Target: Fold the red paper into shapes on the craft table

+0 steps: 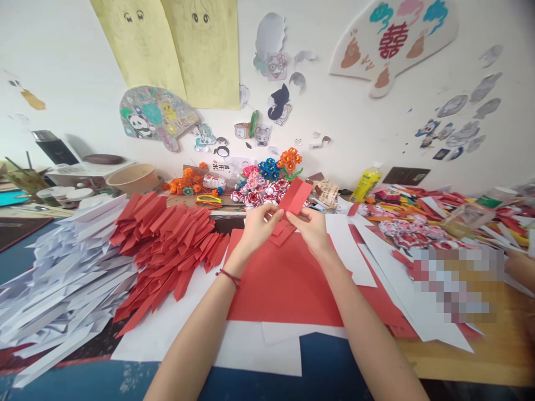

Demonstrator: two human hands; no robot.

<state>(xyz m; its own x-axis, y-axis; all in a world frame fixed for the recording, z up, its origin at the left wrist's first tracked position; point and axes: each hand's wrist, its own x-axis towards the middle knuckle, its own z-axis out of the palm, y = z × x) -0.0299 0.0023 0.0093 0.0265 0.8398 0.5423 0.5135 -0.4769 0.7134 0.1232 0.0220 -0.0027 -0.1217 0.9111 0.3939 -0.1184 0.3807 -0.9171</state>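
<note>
Between my two hands is a small red paper strip (297, 195) with a lengthwise crease, raised above the work surface. My left hand (262, 223) pinches its lower left edge, and my right hand (310, 227) grips its lower right corner. The thumbs nearly meet on the paper. Just below them lie more small red paper pieces (281, 235), partly covered by the fingers. Under my wrists a large red sheet (284, 284) rests on white sheets (259, 348).
To the left are heaps of folded red strips (167, 239) and folded white strips (71, 278). Paper flowers (267, 172) and a yellow bottle (366, 182) stand along the wall. Another person's hand (520, 270) shows at the right edge, beside a blurred patch.
</note>
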